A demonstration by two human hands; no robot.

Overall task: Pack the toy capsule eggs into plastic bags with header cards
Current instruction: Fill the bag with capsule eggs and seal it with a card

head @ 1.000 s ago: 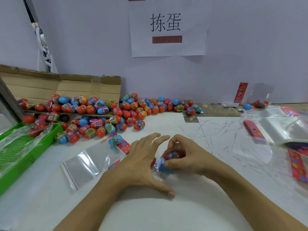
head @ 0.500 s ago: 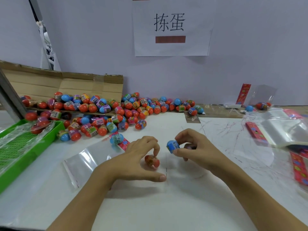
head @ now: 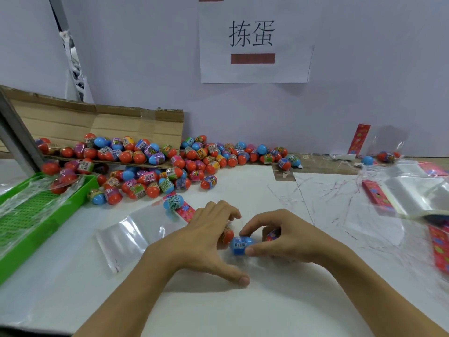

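My right hand (head: 284,237) pinches a blue capsule egg (head: 240,244) between thumb and forefinger, low over the white table. A second egg (head: 273,235) shows partly inside its palm. My left hand (head: 201,242) curls its fingers over an orange egg (head: 227,235) right beside the blue one, with its thumb flat on the table. Left of my hands lies a clear plastic bag (head: 133,233) with a red header card (head: 185,212). One blue egg (head: 173,203) lies on that card. A big pile of loose eggs (head: 158,166) sits behind.
An opened cardboard box (head: 97,122) leans at the back left, with a green tray (head: 31,222) in front of it. A stack of clear bags (head: 413,195) and red header cards (head: 439,249) lie at the right. A filled bag (head: 386,155) rests by the wall.
My right hand has lowered the blue egg and brought it next to the orange egg under my left fingers. The two hands have drawn together.
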